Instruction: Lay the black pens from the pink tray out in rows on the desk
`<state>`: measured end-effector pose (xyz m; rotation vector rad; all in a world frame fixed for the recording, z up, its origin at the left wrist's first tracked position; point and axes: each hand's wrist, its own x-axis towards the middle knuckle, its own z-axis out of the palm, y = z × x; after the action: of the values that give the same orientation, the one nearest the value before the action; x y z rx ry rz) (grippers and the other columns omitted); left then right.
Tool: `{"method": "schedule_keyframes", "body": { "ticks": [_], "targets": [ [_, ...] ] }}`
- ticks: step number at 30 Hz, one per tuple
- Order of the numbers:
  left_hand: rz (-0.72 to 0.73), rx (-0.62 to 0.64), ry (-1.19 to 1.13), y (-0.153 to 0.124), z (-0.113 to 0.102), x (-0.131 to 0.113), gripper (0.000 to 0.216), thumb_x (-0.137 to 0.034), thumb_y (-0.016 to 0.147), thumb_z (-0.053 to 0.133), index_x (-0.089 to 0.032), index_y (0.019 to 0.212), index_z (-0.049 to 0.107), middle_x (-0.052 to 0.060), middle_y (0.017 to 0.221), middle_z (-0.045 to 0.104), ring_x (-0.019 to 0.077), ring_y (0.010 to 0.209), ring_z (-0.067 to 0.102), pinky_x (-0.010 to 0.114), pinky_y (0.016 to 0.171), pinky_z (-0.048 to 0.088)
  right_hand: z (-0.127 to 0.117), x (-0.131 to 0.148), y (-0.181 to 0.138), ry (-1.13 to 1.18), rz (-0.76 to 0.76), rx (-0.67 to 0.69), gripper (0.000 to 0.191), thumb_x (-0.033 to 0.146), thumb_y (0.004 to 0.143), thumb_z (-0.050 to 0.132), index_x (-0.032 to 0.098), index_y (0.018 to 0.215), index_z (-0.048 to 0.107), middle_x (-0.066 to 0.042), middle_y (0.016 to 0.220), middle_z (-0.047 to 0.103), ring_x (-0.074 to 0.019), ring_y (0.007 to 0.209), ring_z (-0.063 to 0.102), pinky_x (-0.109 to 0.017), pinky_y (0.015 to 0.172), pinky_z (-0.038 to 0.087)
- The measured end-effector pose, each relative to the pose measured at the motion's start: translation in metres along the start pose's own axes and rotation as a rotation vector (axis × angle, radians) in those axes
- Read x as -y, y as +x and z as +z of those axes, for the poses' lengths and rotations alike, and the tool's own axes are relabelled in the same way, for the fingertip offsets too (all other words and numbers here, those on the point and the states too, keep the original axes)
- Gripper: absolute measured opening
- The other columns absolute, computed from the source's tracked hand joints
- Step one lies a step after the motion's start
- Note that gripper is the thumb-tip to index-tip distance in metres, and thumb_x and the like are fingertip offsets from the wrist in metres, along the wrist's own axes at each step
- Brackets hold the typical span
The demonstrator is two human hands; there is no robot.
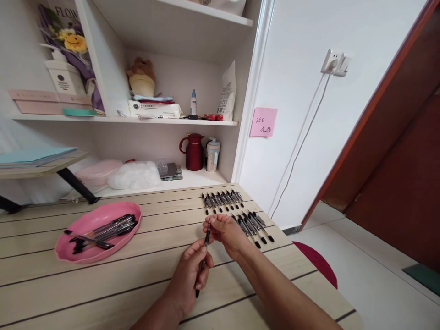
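Over the wooden table (144, 270) my left hand (189, 275) is closed round the barrel of a black pen (203, 261), which points up and away from me. My right hand (227, 233) pinches the pen's upper end with thumb and fingertips. A pink oval tray (68, 250) at the left holds several black pens (103, 229). To the right of my hands several more black pens (237, 208) lie in neat rows on the table.
Behind the table are white shelves with a red jug (193, 152), a lidded cup (213, 155), a clear bag (134, 175) and a pink box (98, 170). A pink sticky note (263, 122) and wall socket (335, 63) are at right. A red mat (318, 261) lies on the floor.
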<state>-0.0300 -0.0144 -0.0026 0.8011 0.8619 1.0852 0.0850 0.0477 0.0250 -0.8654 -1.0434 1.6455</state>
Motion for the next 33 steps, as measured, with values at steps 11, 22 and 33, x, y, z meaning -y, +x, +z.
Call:
{"method": "schedule_keyframes", "body": {
  "ticks": [11,22,33],
  "targets": [
    [0.018,-0.014,0.034,-0.001,-0.002,0.0,0.029,-0.034,0.075,0.047,-0.019,0.1,0.049,-0.005,0.063,0.048,-0.0001,0.032,0.023,0.016,0.033,0.012,-0.042,0.013,0.004,-0.585,-0.192,-0.32,0.014,0.028,0.059,0.061,0.016,0.066,0.058,0.003,0.052,0.056,-0.0096,0.047,0.049,-0.021,0.046,0.036],
    [0.017,-0.27,0.806,0.072,0.008,-0.016,0.017,-0.022,0.07,0.047,-0.015,0.086,0.049,-0.005,0.048,0.051,0.0038,0.03,0.028,0.017,0.034,0.02,-0.046,0.005,-0.029,-1.442,-0.236,-0.32,0.017,0.019,0.071,0.05,0.019,0.074,0.066,-0.003,0.075,0.066,-0.0148,0.072,0.058,-0.022,0.063,0.035],
    [0.13,-0.342,1.133,0.12,0.008,-0.008,0.024,-0.022,0.06,0.061,-0.014,0.082,0.059,0.007,0.076,0.066,0.016,0.066,0.058,0.021,0.055,0.037,-0.043,-0.01,-0.035,-1.631,-0.241,-0.299,0.012,0.02,0.075,0.052,0.022,0.073,0.064,-0.001,0.077,0.061,-0.012,0.072,0.055,-0.021,0.059,0.029]
  ]
}}
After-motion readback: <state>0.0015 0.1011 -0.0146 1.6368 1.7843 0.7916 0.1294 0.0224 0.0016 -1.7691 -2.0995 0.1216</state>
